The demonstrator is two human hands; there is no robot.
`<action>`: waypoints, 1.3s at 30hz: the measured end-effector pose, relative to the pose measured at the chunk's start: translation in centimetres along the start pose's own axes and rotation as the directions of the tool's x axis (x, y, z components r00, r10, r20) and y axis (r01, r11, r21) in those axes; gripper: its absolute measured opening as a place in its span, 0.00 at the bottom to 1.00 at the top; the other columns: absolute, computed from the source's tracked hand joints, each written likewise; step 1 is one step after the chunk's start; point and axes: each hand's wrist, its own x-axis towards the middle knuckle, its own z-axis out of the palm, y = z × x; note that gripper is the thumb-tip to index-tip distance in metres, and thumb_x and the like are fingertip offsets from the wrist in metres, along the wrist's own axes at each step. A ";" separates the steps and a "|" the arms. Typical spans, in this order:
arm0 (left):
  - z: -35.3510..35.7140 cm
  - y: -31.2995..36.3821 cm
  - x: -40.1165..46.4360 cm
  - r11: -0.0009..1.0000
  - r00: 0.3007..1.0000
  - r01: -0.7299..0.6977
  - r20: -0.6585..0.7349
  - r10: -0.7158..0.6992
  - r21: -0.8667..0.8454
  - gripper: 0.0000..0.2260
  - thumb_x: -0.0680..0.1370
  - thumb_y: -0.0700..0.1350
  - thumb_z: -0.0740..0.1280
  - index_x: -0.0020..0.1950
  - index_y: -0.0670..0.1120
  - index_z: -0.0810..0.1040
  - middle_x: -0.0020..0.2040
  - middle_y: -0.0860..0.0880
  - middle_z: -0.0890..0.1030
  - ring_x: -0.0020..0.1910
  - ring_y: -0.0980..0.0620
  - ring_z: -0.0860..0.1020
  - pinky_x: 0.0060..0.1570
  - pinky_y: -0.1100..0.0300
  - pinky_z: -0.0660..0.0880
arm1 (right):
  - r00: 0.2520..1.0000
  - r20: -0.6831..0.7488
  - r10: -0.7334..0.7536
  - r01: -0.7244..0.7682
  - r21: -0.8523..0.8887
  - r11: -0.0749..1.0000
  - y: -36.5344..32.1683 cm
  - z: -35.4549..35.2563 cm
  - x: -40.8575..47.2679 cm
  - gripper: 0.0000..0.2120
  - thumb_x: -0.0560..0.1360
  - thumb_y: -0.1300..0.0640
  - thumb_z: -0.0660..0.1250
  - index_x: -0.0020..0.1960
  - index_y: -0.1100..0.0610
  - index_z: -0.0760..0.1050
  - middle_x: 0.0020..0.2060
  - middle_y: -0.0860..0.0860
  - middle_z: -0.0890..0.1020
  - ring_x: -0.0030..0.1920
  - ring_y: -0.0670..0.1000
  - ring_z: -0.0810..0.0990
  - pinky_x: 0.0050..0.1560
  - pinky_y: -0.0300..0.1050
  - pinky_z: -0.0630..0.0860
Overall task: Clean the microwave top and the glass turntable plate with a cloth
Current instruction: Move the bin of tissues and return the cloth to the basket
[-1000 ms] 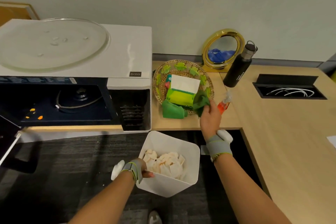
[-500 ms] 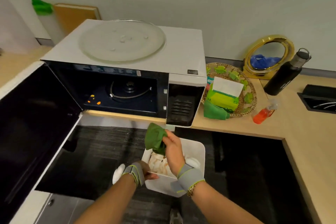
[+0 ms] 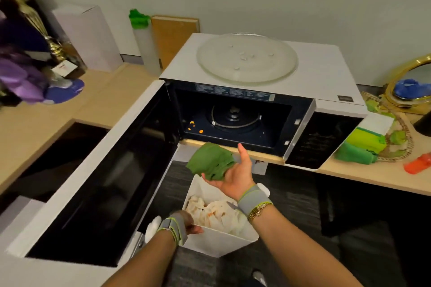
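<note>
The right hand [image 3: 234, 176], palm up, is cradling a bunched green cloth [image 3: 211, 162] in curled fingers before the open microwave [image 3: 321, 72], whose top is carrying the glass turntable plate [image 3: 247, 58], while the left hand [image 3: 186, 226] is gripping the white bin [image 3: 217, 243] rim.

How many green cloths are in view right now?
2: one crumpled green cloth in the right hand, one folded green cloth on the counter by the woven basket. More may be hidden.
</note>
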 end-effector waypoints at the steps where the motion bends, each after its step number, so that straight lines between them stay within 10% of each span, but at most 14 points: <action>1: -0.6 0.3 0.3 0.999 0.999 0.039 -0.010 -0.039 -0.007 0.14 0.80 0.30 0.55 0.66 0.30 0.68 0.67 0.33 0.71 0.20 0.50 0.80 0.19 0.62 0.75 | 1.000 0.008 -0.005 0.006 -0.081 0.997 -0.3 0.9 0.8 0.23 0.75 0.39 0.60 0.54 0.57 0.78 0.52 0.57 0.82 0.52 0.58 0.79 0.50 0.53 0.76; 4: -1.9 1.7 0.7 0.847 0.989 -0.064 -0.078 0.123 0.528 0.19 0.83 0.48 0.55 0.61 0.34 0.74 0.69 0.37 0.71 0.61 0.43 0.77 0.54 0.57 0.76 | 0.989 -0.060 -0.137 0.104 -0.382 0.918 -1.3 3.1 3.9 0.03 0.76 0.60 0.65 0.48 0.54 0.76 0.46 0.53 0.81 0.45 0.52 0.80 0.40 0.45 0.80; 7: -2.5 3.4 2.0 0.502 0.981 -0.099 0.001 0.192 0.859 0.28 0.81 0.58 0.51 0.68 0.37 0.71 0.69 0.38 0.72 0.68 0.40 0.70 0.66 0.54 0.65 | 0.929 -0.107 -0.353 0.225 -0.595 0.772 -2.9 4.7 7.3 0.12 0.77 0.69 0.59 0.46 0.55 0.75 0.43 0.55 0.80 0.39 0.52 0.79 0.38 0.46 0.79; 10: -2.2 4.5 4.8 0.552 0.982 -0.089 -0.021 0.190 0.829 0.29 0.81 0.58 0.51 0.67 0.36 0.71 0.68 0.38 0.72 0.67 0.41 0.71 0.67 0.53 0.65 | 0.868 -0.026 -0.497 0.253 -0.836 0.486 -5.0 6.2 11.7 0.15 0.75 0.69 0.57 0.45 0.54 0.78 0.46 0.60 0.81 0.49 0.59 0.80 0.53 0.54 0.79; 14: -1.6 6.2 7.0 0.801 0.996 -0.009 -0.064 0.059 0.598 0.21 0.82 0.49 0.56 0.69 0.37 0.69 0.67 0.38 0.73 0.57 0.49 0.80 0.62 0.59 0.70 | 0.782 0.193 -0.592 0.185 -0.980 -0.074 -6.6 7.8 15.1 0.23 0.74 0.69 0.57 0.67 0.56 0.73 0.59 0.61 0.79 0.61 0.61 0.75 0.59 0.50 0.73; 18: -1.2 7.8 10.0 0.662 0.994 -0.016 -0.059 0.090 0.749 0.23 0.80 0.54 0.59 0.67 0.38 0.72 0.68 0.39 0.73 0.67 0.43 0.71 0.66 0.57 0.65 | 0.823 0.342 -0.453 0.094 -0.869 -0.485 -6.9 9.0 18.8 0.27 0.76 0.67 0.56 0.73 0.50 0.64 0.64 0.60 0.75 0.66 0.61 0.70 0.61 0.52 0.72; 22: -0.5 9.2 10.3 0.628 0.988 -0.044 -0.059 0.143 0.777 0.26 0.81 0.55 0.55 0.68 0.36 0.70 0.68 0.38 0.72 0.68 0.41 0.70 0.66 0.55 0.65 | 0.885 0.406 -0.228 0.162 -0.727 -0.667 -6.2 8.5 19.9 0.26 0.75 0.67 0.58 0.72 0.57 0.63 0.69 0.58 0.68 0.70 0.58 0.66 0.64 0.50 0.69; 27: -1.4 9.9 13.3 0.834 0.989 -0.114 -0.019 0.148 0.539 0.22 0.79 0.39 0.62 0.73 0.36 0.63 0.68 0.40 0.71 0.54 0.51 0.81 0.59 0.59 0.76 | 0.875 0.461 -0.146 0.224 -0.653 -0.723 -4.6 6.1 19.7 0.29 0.75 0.69 0.53 0.75 0.59 0.59 0.76 0.55 0.59 0.76 0.52 0.55 0.74 0.44 0.56; 31: -1.2 10.6 14.4 0.929 0.993 -0.119 0.046 0.110 0.351 0.27 0.80 0.32 0.57 0.76 0.44 0.51 0.71 0.41 0.67 0.21 0.64 0.78 0.36 0.67 0.78 | 0.775 0.621 -0.121 0.310 -0.539 -0.783 -3.4 3.2 17.3 0.24 0.56 0.64 0.68 0.51 0.51 0.84 0.52 0.49 0.85 0.54 0.49 0.83 0.51 0.36 0.79; 34: -1.3 10.7 13.8 0.937 1.000 0.023 -0.010 -0.021 0.348 0.22 0.81 0.40 0.58 0.75 0.39 0.59 0.71 0.40 0.69 0.37 0.61 0.84 0.44 0.64 0.77 | 0.741 0.661 -0.117 0.327 -0.507 -0.797 -2.4 1.2 14.7 0.30 0.46 0.66 0.78 0.47 0.50 0.84 0.49 0.48 0.86 0.51 0.49 0.85 0.43 0.36 0.80; 36: -2.2 10.3 13.6 0.668 0.995 -0.087 0.027 0.099 0.739 0.23 0.80 0.50 0.62 0.70 0.37 0.69 0.68 0.39 0.72 0.61 0.48 0.77 0.61 0.59 0.70 | 0.738 0.641 -0.210 0.319 -0.606 -0.729 -2.7 1.2 13.7 0.33 0.46 0.70 0.78 0.50 0.54 0.84 0.51 0.53 0.85 0.53 0.54 0.84 0.42 0.38 0.81; 39: -2.6 9.5 13.8 0.337 0.985 -0.138 0.094 0.143 0.931 0.25 0.79 0.56 0.61 0.64 0.36 0.75 0.57 0.37 0.77 0.57 0.45 0.75 0.59 0.58 0.69 | 0.693 0.578 -0.430 0.287 -0.770 -0.570 -4.2 3.0 14.9 0.32 0.58 0.78 0.70 0.61 0.62 0.78 0.61 0.62 0.78 0.62 0.63 0.77 0.59 0.48 0.73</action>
